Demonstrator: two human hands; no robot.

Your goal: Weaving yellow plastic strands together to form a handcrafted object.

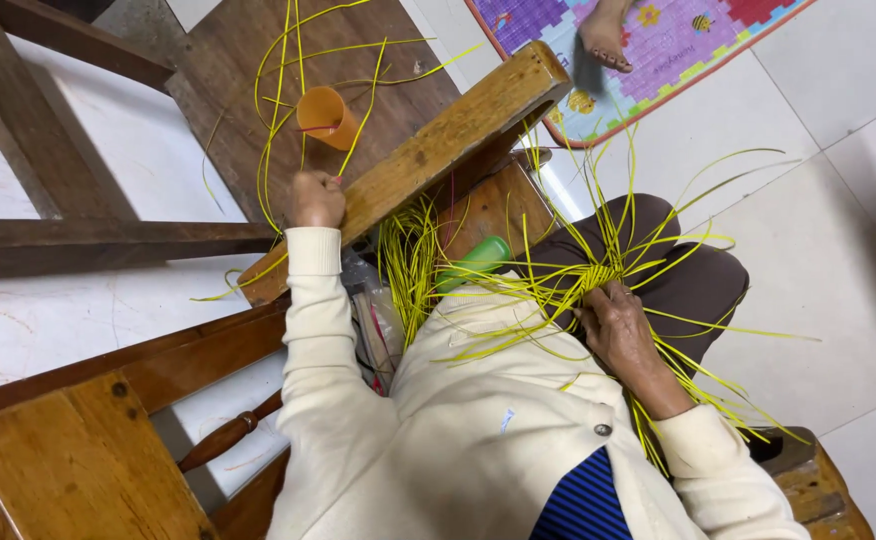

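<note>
Head view, looking straight down at a seated person in a cream cardigan.

Edges and free room: a thick wooden beam (428, 160) runs diagonally from lower left to upper right, just in front of the torso. A dark wooden frame (88, 235) lies to the left of it and a lighter wooden bench corner (68, 470) sits at lower left. Open floor lies to the right of the lap; the left side is crowded with timber.

Surface and room: pale floor tiles (838, 230). A coloured play mat (678, 50) lies at top centre, with another person's bare foot (603, 35) on it. An orange cup (326, 115) stands on a dark board beyond the beam. A green cylinder (473, 262) lies by the lap.

Strips versus hands: a tangle of yellow strips (568, 280) spreads across the lap, loose ends fanning right and down. The right hand (618, 325) rests on this tangle, fingers curled into it, gripping strands. The left hand (316, 198) is clenched in a fist beside the beam, pinching a few long yellow strips that arc upward past the cup. The two hands are well apart, the beam's lower end between them.
</note>
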